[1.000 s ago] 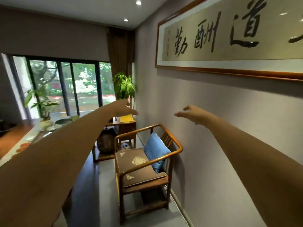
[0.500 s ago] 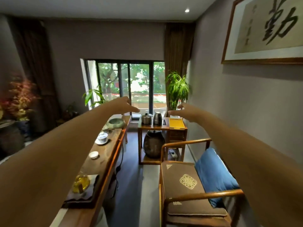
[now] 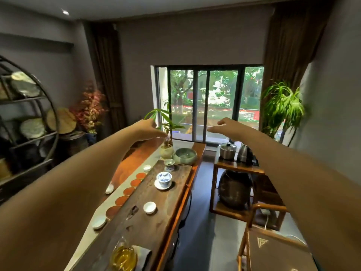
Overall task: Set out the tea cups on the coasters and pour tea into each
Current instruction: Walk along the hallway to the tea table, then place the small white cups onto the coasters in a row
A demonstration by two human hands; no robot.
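Both my arms stretch forward, raised above the tea table. My left hand and my right hand are open and hold nothing. A row of several round red-brown coasters runs along the table's pale strip. White tea cups stand off the coasters: one on the dark wood, one near the row's close end, one left of the row and one at its far end. A glass pitcher of yellow tea sits at the near end.
A blue-and-white lidded cup on a saucer, a small strainer cup, a green bowl and a potted plant stand further along the table. To the right are a side table with kettles and a wooden chair.
My view has swung left from the wall and chair onto the tea table. Both arms stay stretched out in front, hands open.
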